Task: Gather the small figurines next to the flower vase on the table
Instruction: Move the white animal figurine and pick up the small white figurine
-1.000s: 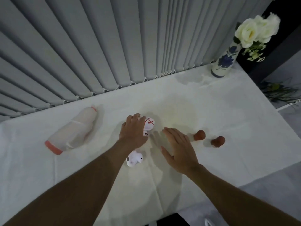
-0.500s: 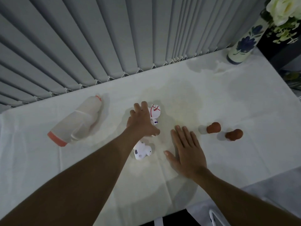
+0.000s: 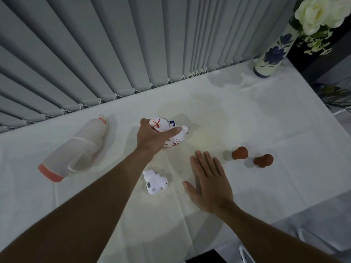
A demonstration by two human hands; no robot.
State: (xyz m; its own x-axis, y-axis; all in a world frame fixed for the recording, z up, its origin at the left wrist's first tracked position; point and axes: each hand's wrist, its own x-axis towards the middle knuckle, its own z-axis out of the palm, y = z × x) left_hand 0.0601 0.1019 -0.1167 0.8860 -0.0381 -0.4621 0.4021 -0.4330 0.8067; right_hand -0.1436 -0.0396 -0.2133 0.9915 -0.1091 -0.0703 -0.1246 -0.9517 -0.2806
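My left hand (image 3: 152, 138) grips a white figurine with red markings (image 3: 171, 132), lifted just above the white tablecloth (image 3: 247, 114). A second small white figurine (image 3: 155, 181) lies on its side nearer to me, below that hand. My right hand (image 3: 209, 182) rests flat and open on the cloth, holding nothing. Two small brown figurines, one (image 3: 239, 153) and another (image 3: 263, 160), stand to the right of it. The flower vase (image 3: 273, 52), white with blue flowers and holding white roses, stands at the far right corner.
A white plastic bottle with a pink base (image 3: 76, 150) lies on its side at the left. Grey vertical blinds (image 3: 114, 44) hang along the table's far edge. The table's right edge drops off beside the vase.
My left hand has closed on the red-marked white figurine and raised it off the cloth. The right hand has stayed flat. The view has shifted, bringing the vase further up and right.
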